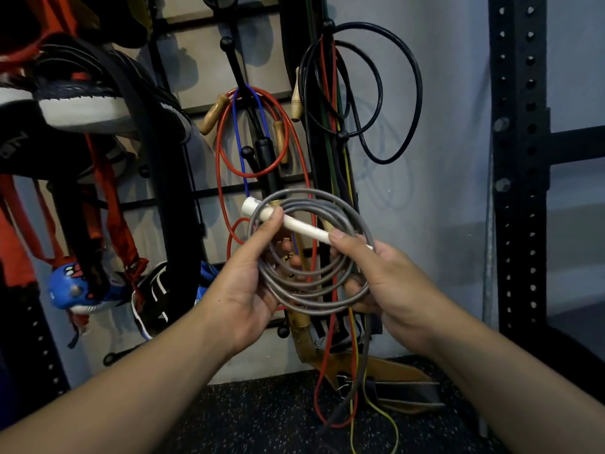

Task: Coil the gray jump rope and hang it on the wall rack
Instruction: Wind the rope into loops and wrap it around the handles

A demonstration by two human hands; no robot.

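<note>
Holding the gray jump rope (pixel 314 257) low in the centre of the frame, both hands grip it in several loose loops in front of the wall rack (pixel 229 103). The left hand (pixel 252 280) closes around the left side of the coil, its thumb pressed on the white handle (pixel 288 222) that lies slantwise across the top of the loops. The right hand (pixel 389 283) clasps the right side of the coil, its thumb set on the lower end of that handle and its fingers curled behind the loops. A loose gray tail drops from the bottom of the coil toward the speckled black floor (pixel 262 417).

Behind the coil, in the middle of the frame, a red rope (pixel 220 165) and a blue rope (pixel 240 149) with wooden handles hang from a black peg. To the upper right of the coil a black rope (pixel 415 77) hangs in wide loops against the pale wall. At the left of the frame hang orange straps (pixel 108 191) and a blue glove (pixel 70 290). A black perforated upright (pixel 517 158) stands at the right edge.
</note>
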